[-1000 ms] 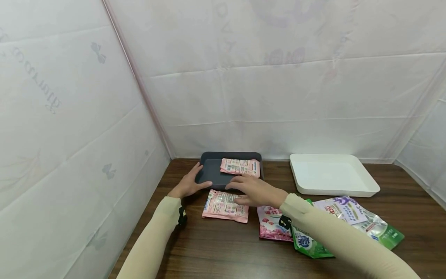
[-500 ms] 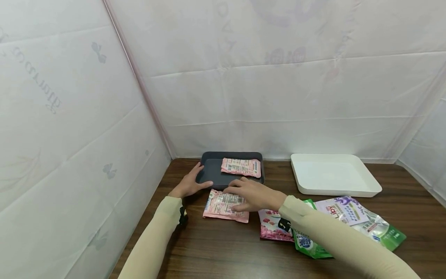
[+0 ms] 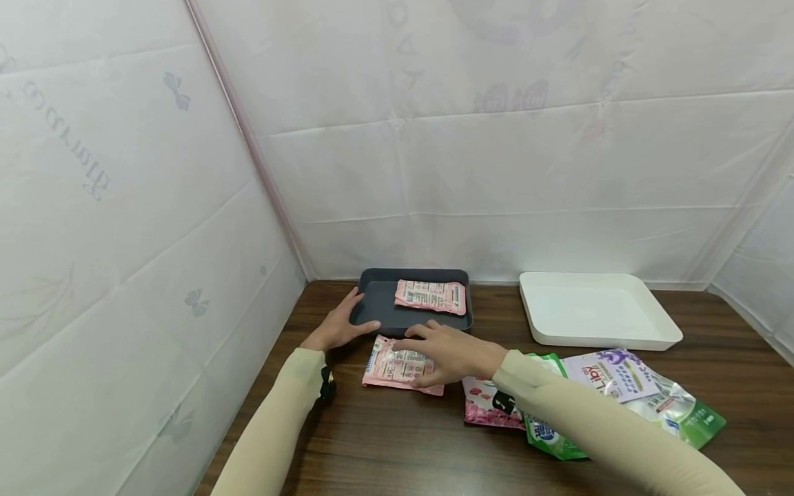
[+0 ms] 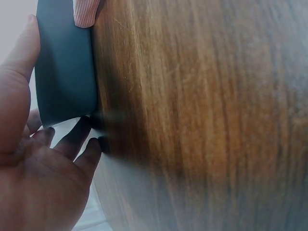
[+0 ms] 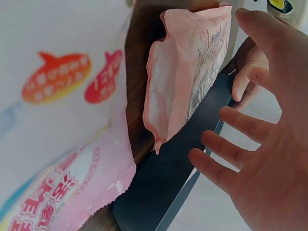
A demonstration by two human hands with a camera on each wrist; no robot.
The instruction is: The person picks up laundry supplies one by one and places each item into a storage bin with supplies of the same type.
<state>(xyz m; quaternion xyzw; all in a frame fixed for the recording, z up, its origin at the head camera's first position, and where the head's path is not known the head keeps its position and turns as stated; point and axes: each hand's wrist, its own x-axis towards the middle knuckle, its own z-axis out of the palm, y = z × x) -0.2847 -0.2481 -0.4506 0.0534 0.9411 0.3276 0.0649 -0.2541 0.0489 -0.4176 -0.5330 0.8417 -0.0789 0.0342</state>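
My left hand [image 3: 337,330] rests at the near left corner of a dark grey tray [image 3: 375,308], fingers along its left side and thumb by its front. In the left wrist view the fingertips touch the tray's wall. A pink packet [image 3: 431,296] with printed text lies in the tray's right half. In front of the tray, a second pink packet [image 3: 391,365] lies on the table. Over its right part hovers my right hand [image 3: 451,353], fingers spread. The right wrist view shows a pink packet [image 5: 192,72] beside these fingers [image 5: 226,149], with a gap between.
A white tray [image 3: 595,310] stands at the back right. Right of the hands, a pink floral pouch [image 3: 490,406], green pouches [image 3: 704,420] and a purple-white Liby pouch [image 3: 611,375] overlap on the wooden table [image 3: 397,448]. White curtains [image 3: 496,172] hang behind and at the sides.
My right hand has shifted slightly lower and to the right over the near pink packet, its fingers spread. The left hand stays at the dark tray's corner.
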